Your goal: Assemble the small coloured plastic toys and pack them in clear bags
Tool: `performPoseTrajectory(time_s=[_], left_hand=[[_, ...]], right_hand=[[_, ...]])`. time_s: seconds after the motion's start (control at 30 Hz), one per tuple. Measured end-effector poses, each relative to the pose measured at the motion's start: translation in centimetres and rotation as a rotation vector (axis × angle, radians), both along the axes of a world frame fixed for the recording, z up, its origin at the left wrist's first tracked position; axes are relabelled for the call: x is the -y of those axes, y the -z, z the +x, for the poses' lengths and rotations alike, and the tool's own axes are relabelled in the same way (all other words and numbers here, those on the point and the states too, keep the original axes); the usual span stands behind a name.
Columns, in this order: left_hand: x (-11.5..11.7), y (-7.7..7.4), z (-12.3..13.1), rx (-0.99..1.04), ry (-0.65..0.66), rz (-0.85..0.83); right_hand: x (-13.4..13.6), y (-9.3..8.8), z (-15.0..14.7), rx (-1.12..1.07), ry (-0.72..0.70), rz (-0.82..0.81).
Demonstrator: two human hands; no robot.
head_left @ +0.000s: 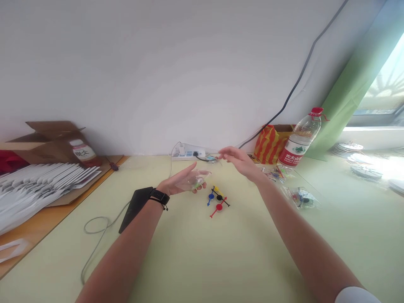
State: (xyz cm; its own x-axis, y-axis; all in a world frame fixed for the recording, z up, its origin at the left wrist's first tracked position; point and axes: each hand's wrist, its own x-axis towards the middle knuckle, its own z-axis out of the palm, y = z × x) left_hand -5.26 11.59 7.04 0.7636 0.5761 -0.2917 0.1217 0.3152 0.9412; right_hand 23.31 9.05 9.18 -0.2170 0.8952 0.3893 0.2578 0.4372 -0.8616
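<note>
My left hand (172, 185), with a black watch on its wrist, holds a clear plastic bag (189, 182) in its palm, thumb raised. Something small with a green spot shows in the bag, too unclear to name. To the right and a little higher, my right hand (240, 162) hovers with fingers stretched to the left and loosely bent; I see nothing in it. Below and between the hands, several plastic arrow spinners lie close together on the table: a blue one (211, 197), a black one (219, 198), a red one (219, 207) and a partly covered yellow one (216, 190).
A power strip (188, 152) lies against the wall. At right stand a large water bottle (299, 141) and a striped bag (267, 145), near bagged small parts (303, 198) and white discs (366, 171). At left are a black flat device (135, 206), cable, stacked white pieces (47, 185) and cardboard box (47, 143).
</note>
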Motion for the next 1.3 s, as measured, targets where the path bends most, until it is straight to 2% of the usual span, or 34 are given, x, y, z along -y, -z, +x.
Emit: performPoseTrajectory(time_s=[0.07,0.13,0.27,0.37,0.53,0.7,0.8,0.87,1.0,1.13,1.3], left_hand=[[-0.4,0.4,-0.2,0.009,-0.062,-0.003],[-0.8,0.8,-0.3,0.024,-0.117,0.010],[-1.5,1.7,-0.2,0.051,-0.184,0.024],[-2.0,2.1,-0.2,0.075,-0.223,0.010],[-2.6,2.3,-0.4,0.105,-0.337,-0.029],[-2.4,2.1,-0.5,0.088,-0.316,-0.035],[-2.3,1.9,-0.8,0.026,-0.302,0.065],[-2.2,1.9,-0.9,-0.034,-0.288,0.149],[-1.9,1.8,-0.7,-0.089,-0.218,0.219],[-1.7,1.7,-0.5,-0.097,-0.183,0.241],[-1.7,1.7,-0.7,-0.112,-0.181,0.236]], right_hand=[[-1.0,1.8,0.0,0.092,0.095,-0.158],[-1.6,3.8,-0.6,0.220,0.048,-0.284],[-1.7,7.0,-2.9,0.297,-0.067,-0.329],[-1.8,7.7,-3.8,0.318,-0.096,-0.327],[-2.3,6.8,-2.4,0.273,-0.041,-0.324],[-2.5,5.7,-0.2,0.171,0.045,-0.313],[-2.6,4.5,1.3,0.068,0.102,-0.259],[-2.6,3.3,2.5,-0.038,0.141,-0.187],[-2.2,0.9,4.4,-0.475,0.254,0.002],[-1.4,-0.6,4.7,-0.596,0.116,-0.098],[-0.6,-1.3,4.1,-0.511,0.016,-0.168]])
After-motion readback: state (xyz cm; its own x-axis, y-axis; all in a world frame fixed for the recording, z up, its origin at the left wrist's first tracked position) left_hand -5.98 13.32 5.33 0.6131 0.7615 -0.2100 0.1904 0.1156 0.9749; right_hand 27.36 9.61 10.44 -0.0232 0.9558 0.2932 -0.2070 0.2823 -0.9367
